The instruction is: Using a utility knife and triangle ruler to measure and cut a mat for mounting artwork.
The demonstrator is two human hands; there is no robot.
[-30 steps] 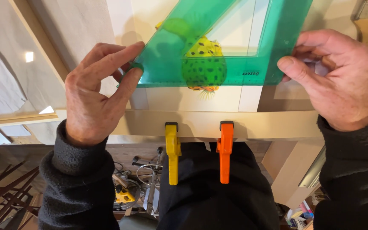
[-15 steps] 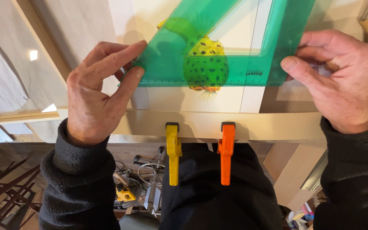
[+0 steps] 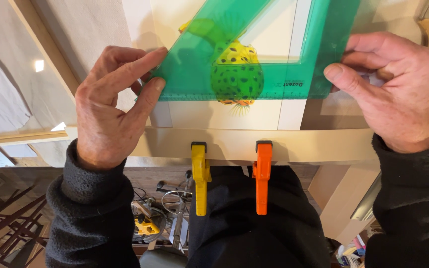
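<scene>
Your left hand (image 3: 106,111) presses the left corner of the green see-through set square (image 3: 274,54) — forefinger and thumb pinch its edge, the other fingers curl behind. The set square lies flat on a pale sheet (image 3: 224,113) that bears a picture of a yellow spotted fish (image 3: 237,74), and its straight lower edge runs across the fish's belly. Below, at the near edge of the board (image 3: 323,145), a yellow clamp (image 3: 199,178) and just beside it an orange clamp (image 3: 261,176) hang down side by side, apart from both hands. Your right hand (image 3: 398,92) grips the set square's right end — thumb on top, fingers bent along the edge.
</scene>
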